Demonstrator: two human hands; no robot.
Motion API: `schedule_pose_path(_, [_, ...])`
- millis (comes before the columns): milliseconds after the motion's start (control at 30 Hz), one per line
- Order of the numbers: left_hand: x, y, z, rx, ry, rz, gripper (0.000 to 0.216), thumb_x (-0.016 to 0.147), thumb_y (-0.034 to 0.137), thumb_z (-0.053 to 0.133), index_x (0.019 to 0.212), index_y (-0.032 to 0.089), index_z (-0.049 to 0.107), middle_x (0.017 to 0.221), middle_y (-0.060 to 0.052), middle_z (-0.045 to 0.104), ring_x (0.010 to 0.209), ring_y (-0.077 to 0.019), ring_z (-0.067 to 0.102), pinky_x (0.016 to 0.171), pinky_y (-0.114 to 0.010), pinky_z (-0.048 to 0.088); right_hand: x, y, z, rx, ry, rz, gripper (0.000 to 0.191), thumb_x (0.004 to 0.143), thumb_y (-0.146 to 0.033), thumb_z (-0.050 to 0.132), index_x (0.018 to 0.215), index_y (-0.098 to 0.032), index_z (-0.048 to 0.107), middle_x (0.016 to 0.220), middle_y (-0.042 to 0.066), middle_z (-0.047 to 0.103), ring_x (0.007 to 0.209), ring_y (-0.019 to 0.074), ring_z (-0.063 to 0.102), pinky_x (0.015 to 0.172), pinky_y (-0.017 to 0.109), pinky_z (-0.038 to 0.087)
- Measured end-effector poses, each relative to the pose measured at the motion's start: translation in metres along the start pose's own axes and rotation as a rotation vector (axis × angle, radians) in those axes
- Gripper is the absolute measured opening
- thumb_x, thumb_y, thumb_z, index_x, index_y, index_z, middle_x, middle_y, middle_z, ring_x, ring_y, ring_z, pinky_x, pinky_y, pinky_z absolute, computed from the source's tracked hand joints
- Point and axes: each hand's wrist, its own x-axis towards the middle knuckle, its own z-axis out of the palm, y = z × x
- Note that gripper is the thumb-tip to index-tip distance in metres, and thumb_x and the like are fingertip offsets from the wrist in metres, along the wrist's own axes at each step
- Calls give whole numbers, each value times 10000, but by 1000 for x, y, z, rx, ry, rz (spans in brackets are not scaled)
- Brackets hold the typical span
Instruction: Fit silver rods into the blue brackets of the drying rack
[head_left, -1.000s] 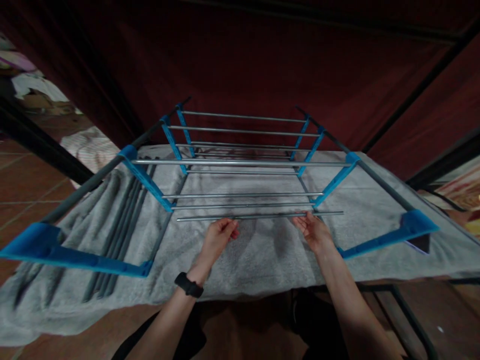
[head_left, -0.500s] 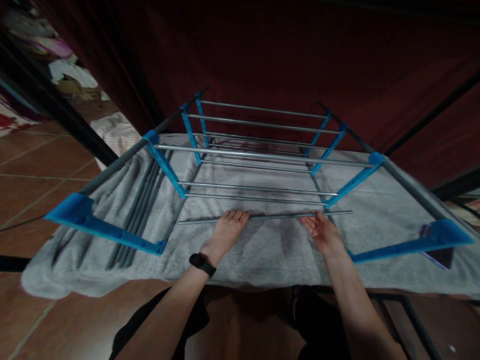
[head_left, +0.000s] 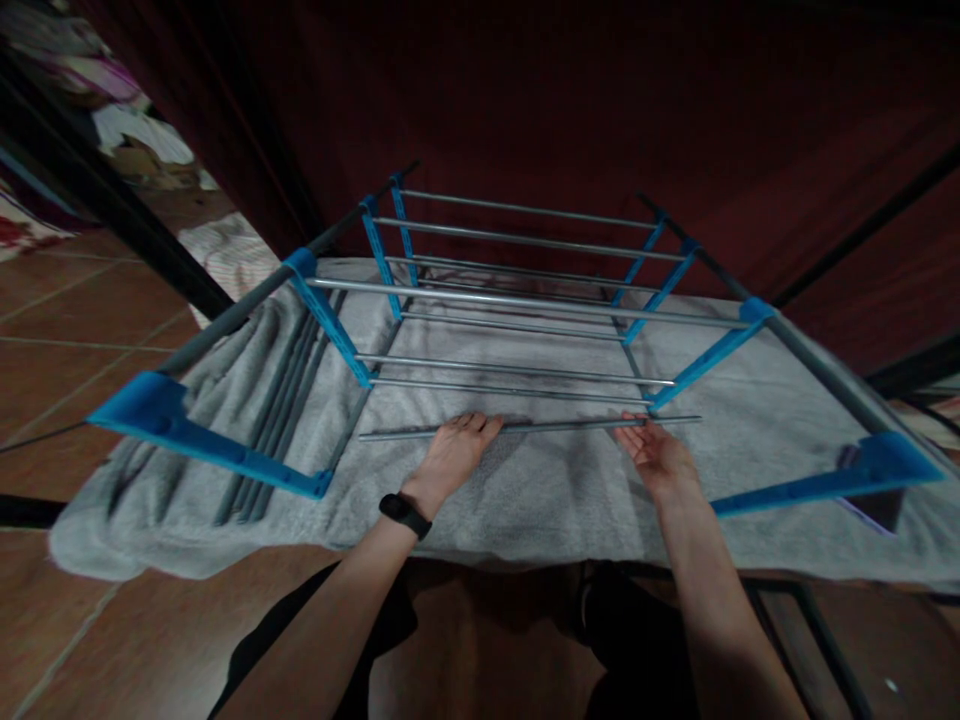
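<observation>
A thin grey metal rod lies crosswise between my hands, in front of the partly assembled rack. My left hand is closed over it from above, left of its middle. Palm up, my right hand has its fingers curled under the rod near the right end, thumb on top. Beyond stands the rack, with blue plastic brackets, grey side tubes and several metal crossbars. The nearest blue brackets, on the left and right, have no crossbar between them.
Several loose grey rods lie on the grey blanket at the left. A dark flat object rests under the right front bracket. A dark red curtain hangs behind, and black frame posts stand at the sides.
My right hand has shifted slightly to the right along the rod. The left hand keeps its grip, and the rod stays nearly in place as the view tilts slightly.
</observation>
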Motion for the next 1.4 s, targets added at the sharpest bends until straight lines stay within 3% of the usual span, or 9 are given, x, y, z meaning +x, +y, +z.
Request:
schedule_pose_path(200, [0, 2, -2, -108, 25, -25, 427, 952, 64, 483, 1298, 241, 661, 1067, -118, 694, 1067, -270, 645, 1026, -414, 450, 1, 4, -3, 31, -23, -47, 194, 963, -72, 548, 852, -191, 655, 821, 37, 769, 756, 139, 762, 794, 288, 671])
schedule_pose_path(333, [0, 0, -1, -118, 44, -13, 391, 949, 83, 505, 1264, 232, 684, 1083, -135, 698, 1056, -286, 651, 1019, -432, 460, 0, 10, 0, 26, -57, -32, 204, 975, -77, 541, 850, -189, 656, 806, 42, 770, 733, 137, 758, 755, 268, 671])
schedule_pose_path(533, [2, -2, 1, -217, 111, -41, 247, 955, 192, 590, 1156, 248, 723, 1010, -123, 701, 1000, -286, 659, 1013, -426, 459, -10, 21, 12, 33, -107, -25, 117, 933, -131, 672, 848, -211, 658, 807, 28, 784, 739, 160, 765, 737, 298, 678])
schedule_pose_path(700, [3, 0, 0, -148, 124, -38, 220, 943, 220, 620, 1124, 255, 740, 983, -129, 712, 969, -303, 671, 973, -423, 472, -22, 30, 22, 7, -146, 47, 112, 917, -151, 682, 821, -206, 673, 727, 28, 764, 684, 161, 753, 697, 275, 653])
schedule_pose_path(800, [4, -1, 2, -130, 138, -41, 221, 951, 234, 606, 1123, 253, 742, 988, -139, 721, 960, -309, 674, 963, -427, 473, -29, 36, 26, -75, -222, 97, 103, 878, -198, 739, 796, -192, 677, 732, 49, 769, 687, 177, 756, 704, 291, 639])
schedule_pose_path(933, [7, -2, 3, -132, 145, -68, 213, 949, 253, 609, 1112, 260, 746, 996, -135, 733, 956, -305, 673, 966, -421, 471, -39, 46, 32, -180, -394, 137, 155, 824, -305, 803, 852, -190, 704, 888, 86, 812, 737, 188, 762, 709, 309, 616])
schedule_pose_path(1067, [8, -3, 1, -197, 191, -51, 195, 921, 263, 653, 1080, 276, 765, 962, -122, 738, 912, -298, 674, 950, -411, 474, -46, 52, 38, -147, -476, 134, 262, 766, -378, 854, 900, -188, 733, 897, 72, 811, 759, 191, 761, 735, 312, 608])
schedule_pose_path(1233, [9, -8, -1, -120, 202, -2, 244, 949, 257, 590, 1119, 266, 765, 976, -136, 744, 911, -313, 670, 923, -436, 469, -38, 49, 40, -14, -361, 89, 204, 812, -349, 832, 894, -192, 731, 739, 24, 766, 720, 179, 757, 749, 308, 617])
schedule_pose_path(1400, [7, -13, -4, -91, 235, 36, 313, 947, 189, 556, 1181, 270, 749, 1035, -136, 755, 997, -323, 680, 995, -469, 453, -26, 43, 37, 71, -219, 77, 120, 914, -237, 714, 812, -175, 703, 703, 40, 749, 665, 167, 746, 705, 288, 631])
